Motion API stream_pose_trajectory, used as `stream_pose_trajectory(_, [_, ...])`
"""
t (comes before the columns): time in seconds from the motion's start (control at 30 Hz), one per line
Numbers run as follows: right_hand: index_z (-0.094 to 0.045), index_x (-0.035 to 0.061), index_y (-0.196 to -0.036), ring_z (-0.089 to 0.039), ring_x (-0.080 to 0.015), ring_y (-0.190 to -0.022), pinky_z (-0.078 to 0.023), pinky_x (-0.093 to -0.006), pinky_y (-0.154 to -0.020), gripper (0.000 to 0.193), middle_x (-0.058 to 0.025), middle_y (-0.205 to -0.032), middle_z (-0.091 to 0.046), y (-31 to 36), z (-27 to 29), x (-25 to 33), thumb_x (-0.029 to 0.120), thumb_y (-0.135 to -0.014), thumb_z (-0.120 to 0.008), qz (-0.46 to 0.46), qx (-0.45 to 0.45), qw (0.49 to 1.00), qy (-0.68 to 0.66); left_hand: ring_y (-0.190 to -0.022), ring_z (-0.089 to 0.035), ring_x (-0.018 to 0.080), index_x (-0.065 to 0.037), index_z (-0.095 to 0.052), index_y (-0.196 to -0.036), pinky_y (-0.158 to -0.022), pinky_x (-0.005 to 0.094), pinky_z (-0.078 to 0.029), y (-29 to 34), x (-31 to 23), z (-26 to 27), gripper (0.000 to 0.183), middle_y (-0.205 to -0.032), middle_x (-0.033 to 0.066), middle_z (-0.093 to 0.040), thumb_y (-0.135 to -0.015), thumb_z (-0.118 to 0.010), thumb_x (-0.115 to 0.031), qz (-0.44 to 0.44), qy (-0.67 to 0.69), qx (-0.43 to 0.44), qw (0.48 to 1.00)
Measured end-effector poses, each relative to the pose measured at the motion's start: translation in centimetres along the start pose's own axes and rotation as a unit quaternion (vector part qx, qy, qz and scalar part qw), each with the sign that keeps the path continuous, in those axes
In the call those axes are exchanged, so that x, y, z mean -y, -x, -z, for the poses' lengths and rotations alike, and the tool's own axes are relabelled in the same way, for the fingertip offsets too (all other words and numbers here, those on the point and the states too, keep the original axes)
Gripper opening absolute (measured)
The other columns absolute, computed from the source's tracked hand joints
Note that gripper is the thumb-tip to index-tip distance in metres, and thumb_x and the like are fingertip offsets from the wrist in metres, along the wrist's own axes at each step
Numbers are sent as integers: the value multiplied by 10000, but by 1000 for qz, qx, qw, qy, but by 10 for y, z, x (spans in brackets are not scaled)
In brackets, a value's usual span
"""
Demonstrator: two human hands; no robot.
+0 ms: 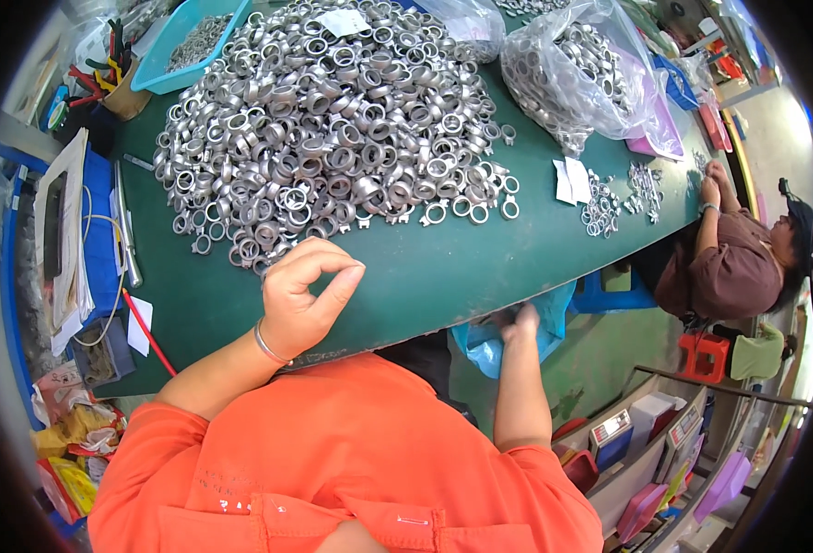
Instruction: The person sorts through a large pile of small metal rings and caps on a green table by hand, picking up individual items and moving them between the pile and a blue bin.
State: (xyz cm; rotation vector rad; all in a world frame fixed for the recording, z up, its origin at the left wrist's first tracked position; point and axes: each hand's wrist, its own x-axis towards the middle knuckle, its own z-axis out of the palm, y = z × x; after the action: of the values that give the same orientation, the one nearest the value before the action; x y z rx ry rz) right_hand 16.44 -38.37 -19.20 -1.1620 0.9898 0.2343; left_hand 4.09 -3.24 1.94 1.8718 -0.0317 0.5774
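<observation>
Picking 1 ring from the heap, bagging below the table edge.
The rings (333, 129) lie heaped on the green table (443, 267). The left hand (300, 295) pinches thumb to forefinger at the heap's near edge; what it holds I cannot tell. The right hand (520, 324) grips the blue bag (554, 318), so the next move likely calls for carrying the pinch across to it.

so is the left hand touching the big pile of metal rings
Cannot tell. In the head view the left hand sits at the near edge of the pile of metal rings, hiding whether its pinched fingertips meet the nearest rings.
</observation>
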Motion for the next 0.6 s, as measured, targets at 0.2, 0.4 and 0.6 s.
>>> stream_pose_trajectory(0.2, [-541,-5,-971,-507,-195,-828,-431,-309,-770,174,-88,-927,-520,98,-58,69,-17,-798,-526,633,-57,759,142,-685,-574,163,22,-615,-764,-630,258,-450,3,0,-8,21,-750,89,-611,-778,-628,13,24,-6,8,1000])
stream_pose_trajectory(0.4, [-654,118,-875,-521,-263,-811,-389,-380,-712,143,-62,-862,-564,140,-124,88,143,-736,-675,719,36,513,468,-683,-580,172,9,-631,-777,-633,265,-458,-3,-10,-25,15,-751,92,-614,-766,-640,13,13,13,58,998])
stream_pose_trajectory(0.6, [-589,15,-840,-540,-114,-695,-441,-235,-643,39,-49,-809,-598,158,-126,73,9,-805,-604,445,285,804,274,-724,-594,174,2,-642,-798,-661,270,-463,3,-7,-16,41,-781,89,-624,-759,-653,-2,55,6,43,998])
